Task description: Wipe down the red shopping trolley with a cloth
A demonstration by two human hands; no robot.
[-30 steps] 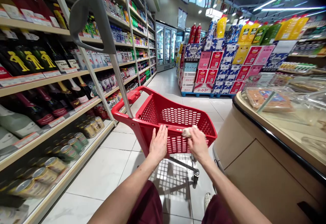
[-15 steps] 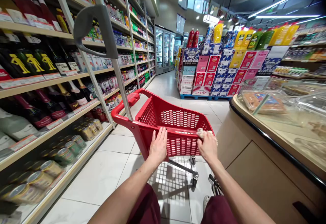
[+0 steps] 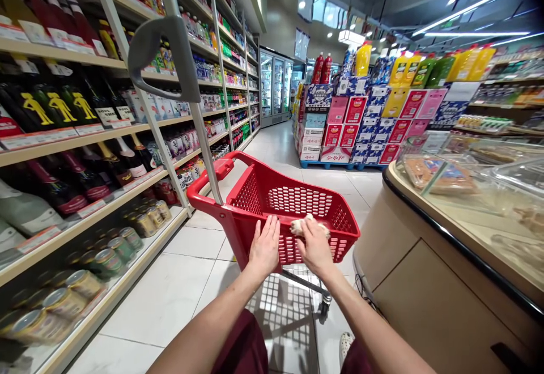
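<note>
Right grip [image 3: 315, 246]: fingers bent over a bunched whitish cloth [image 3: 297, 228], holding it on the near rim of a red cart [image 3: 240, 235]. Cloth pokes out on both sides of the fingers.

Left grip [image 3: 264, 245]: holding nothing visible; hand flat, fingers straight and together, thumb a little apart, laid against the same near side, closer to the handle end.

Cart: holed basket walls, stands lengthwise across the view, between both arms and the aisle. Red push bar at its left end. A metal pole [image 3: 204, 156] with a grey looped handle [image 3: 183, 59] rises by that end. Caster [image 3: 325, 306] below, on pale floor tiles [image 3: 148, 283].

Nearest the body: dark red trousers [image 3: 242, 345], one light shoe [image 3: 345, 344].

Left: shelves [image 3: 63, 146] of bottles and cans [image 3: 85, 283]. Right: rounded desk [image 3: 403, 232] with a clear-packed food tray [image 3: 437, 173]. Beyond: stacked cartons [image 3: 357, 110] on a blue pallet, juice bottles [image 3: 459, 68] on top; glass-door coolers [image 3: 277, 79] farther back.
</note>
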